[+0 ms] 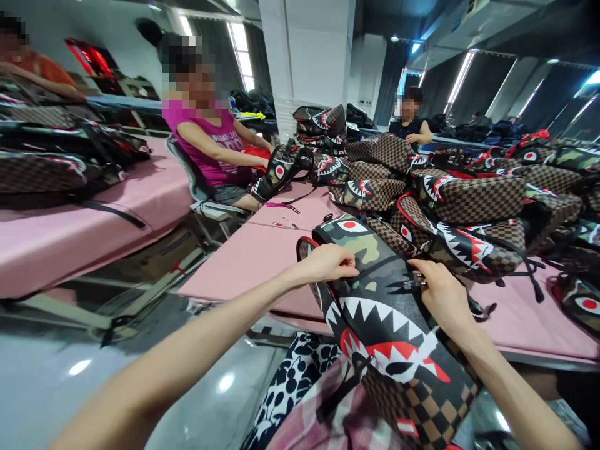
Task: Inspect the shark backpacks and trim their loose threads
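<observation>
A shark-mouth backpack (389,331) at the pink bench (248,256) is being pinched at its top by the left grip (328,264), its metal part (419,281) by the right grip (443,294).

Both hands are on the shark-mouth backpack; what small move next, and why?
Probably draw the right hand along the backpack while the left hand steadies it: the right pinches a small metal piece, likely a zipper pull, and the left grips the fabric.

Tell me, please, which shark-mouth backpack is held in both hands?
The camouflage-topped backpack at the near edge of the table: left hand and right hand grip it; the other backpacks lie heaped farther back.
</observation>
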Motion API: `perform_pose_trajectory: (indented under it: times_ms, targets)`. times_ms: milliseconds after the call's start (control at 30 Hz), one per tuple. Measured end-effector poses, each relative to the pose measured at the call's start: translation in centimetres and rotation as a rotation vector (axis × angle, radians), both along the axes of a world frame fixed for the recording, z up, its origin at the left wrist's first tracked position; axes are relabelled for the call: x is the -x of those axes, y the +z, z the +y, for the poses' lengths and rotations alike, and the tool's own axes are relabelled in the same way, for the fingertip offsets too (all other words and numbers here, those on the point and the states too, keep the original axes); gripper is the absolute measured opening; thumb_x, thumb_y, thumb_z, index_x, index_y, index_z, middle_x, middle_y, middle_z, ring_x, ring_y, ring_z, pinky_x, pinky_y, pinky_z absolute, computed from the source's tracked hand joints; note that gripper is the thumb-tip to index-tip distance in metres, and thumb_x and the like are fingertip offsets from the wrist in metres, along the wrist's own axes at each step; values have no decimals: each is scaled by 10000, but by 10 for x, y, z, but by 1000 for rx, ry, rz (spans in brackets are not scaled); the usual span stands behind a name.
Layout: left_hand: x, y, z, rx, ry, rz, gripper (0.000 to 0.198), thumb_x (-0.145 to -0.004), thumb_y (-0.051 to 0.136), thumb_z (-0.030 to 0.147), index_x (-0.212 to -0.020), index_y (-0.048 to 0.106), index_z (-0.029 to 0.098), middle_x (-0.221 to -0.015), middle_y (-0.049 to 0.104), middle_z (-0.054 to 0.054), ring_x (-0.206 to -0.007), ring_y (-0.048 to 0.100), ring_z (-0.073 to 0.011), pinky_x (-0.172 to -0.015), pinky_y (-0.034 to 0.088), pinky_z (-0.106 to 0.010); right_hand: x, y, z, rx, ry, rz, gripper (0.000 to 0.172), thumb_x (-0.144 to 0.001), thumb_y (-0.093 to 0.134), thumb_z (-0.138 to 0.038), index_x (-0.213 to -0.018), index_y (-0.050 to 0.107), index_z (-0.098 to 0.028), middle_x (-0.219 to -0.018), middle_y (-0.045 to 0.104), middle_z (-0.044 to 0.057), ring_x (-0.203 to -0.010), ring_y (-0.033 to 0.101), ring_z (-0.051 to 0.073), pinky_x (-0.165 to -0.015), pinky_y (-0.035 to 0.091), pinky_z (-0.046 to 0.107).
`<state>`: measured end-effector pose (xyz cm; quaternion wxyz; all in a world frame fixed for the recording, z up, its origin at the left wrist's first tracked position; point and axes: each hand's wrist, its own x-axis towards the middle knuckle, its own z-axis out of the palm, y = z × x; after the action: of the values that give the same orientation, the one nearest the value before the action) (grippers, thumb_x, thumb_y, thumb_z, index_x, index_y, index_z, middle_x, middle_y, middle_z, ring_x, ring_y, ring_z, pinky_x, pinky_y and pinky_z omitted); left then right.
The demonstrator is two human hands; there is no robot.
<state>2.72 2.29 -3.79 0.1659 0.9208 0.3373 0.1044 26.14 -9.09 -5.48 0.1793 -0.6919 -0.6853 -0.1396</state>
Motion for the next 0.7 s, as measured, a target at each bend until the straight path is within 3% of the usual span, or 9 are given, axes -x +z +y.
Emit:
perform_pose_trajectory:
  times_ms: [67,167,300,433,500,600,700]
  targets:
    - [-2,0,-1,90,-82,-15,102,-773,553,269,-783,628,202,-636,579,41,-575,492,-100,-550,300,-198,0,-2,-3,-8,24,-14,503,-716,400,30,-1135,563,-195,-1079,644,33,-961,568,211,-762,476,313]
    - [-5,-4,-4,154,-126,-30,186,-711,553,205,-878,633,225,-632,557,61,-552,471,-87,-526,290,-184,1,-5,-7,-8,38,-40,493,-730,404,24,-1137,562,-206,-1083,644,24,-957,566,211,-739,486,310]
    - [-10,-9,-9,215,-122,-55,173,-666,566,205,-823,639,207,-663,566,52,-582,486,-90,-525,300,-180,4,-7,-10,-36,61,-64,483,-731,404,22,-1131,568,-193,-1087,645,36,-948,567,215,-738,495,320]
    - [-8,-10,-16,153,-126,-56,128,-680,515,147,-732,626,183,-623,568,34,-574,493,-99,-555,314,-197,3,-8,-13,-77,88,-85,491,-717,391,34,-1119,582,-173,-1081,647,54,-941,566,219,-744,498,326]
    - [-3,-12,-21,99,-65,-77,86,-721,506,183,-687,584,173,-599,557,23,-550,484,-109,-543,304,-213,0,-8,-16,-101,108,-107,489,-716,384,40,-1111,591,-161,-1083,646,64,-940,562,223,-746,494,332]
    - [4,-22,-33,32,134,-235,138,-786,487,260,-675,502,180,-586,517,24,-545,470,-119,-540,298,-226,1,-6,-19,-173,162,-87,456,-734,380,34,-1075,614,-159,-1065,651,71,-945,559,222,-768,479,338]
    - [6,-34,-44,32,253,-431,120,-804,472,244,-698,448,194,-604,486,38,-564,464,-115,-565,317,-225,17,4,-12,-153,301,-12,434,-758,382,18,-1044,631,-192,-1050,651,52,-938,573,192,-793,454,309]
